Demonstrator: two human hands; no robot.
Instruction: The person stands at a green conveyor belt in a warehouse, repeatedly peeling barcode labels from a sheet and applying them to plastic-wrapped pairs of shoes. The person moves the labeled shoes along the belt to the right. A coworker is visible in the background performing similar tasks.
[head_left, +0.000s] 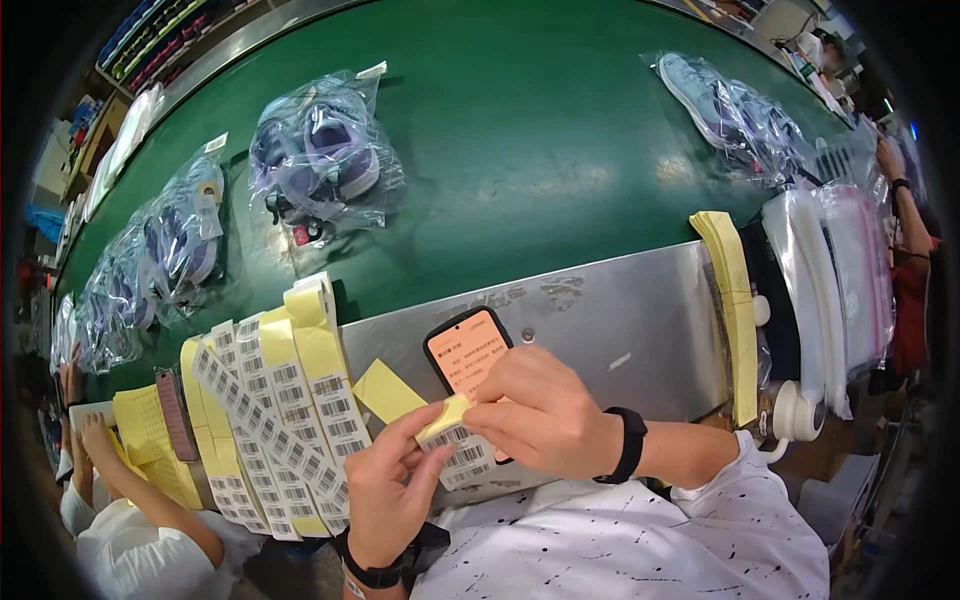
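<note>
In front of me, above the metal edge of the bench, both hands meet at a short strip of barcode labels with a yellow backing. My left hand pinches its left side between thumb and fingers. At the strip's upper edge, the closed fingers of my right hand grip the turned-back yellow part. Behind the hands lies a phone with a lit orange screen of text, partly covered by my right hand. A plain yellow paper piece rests just left of the phone.
Long barcode label strips fan out at left. Bagged shoes lie on the green belt, with more at far left and far right. Yellow strips, plastic bags and a white cup are at right. Co-workers' arms show at both sides.
</note>
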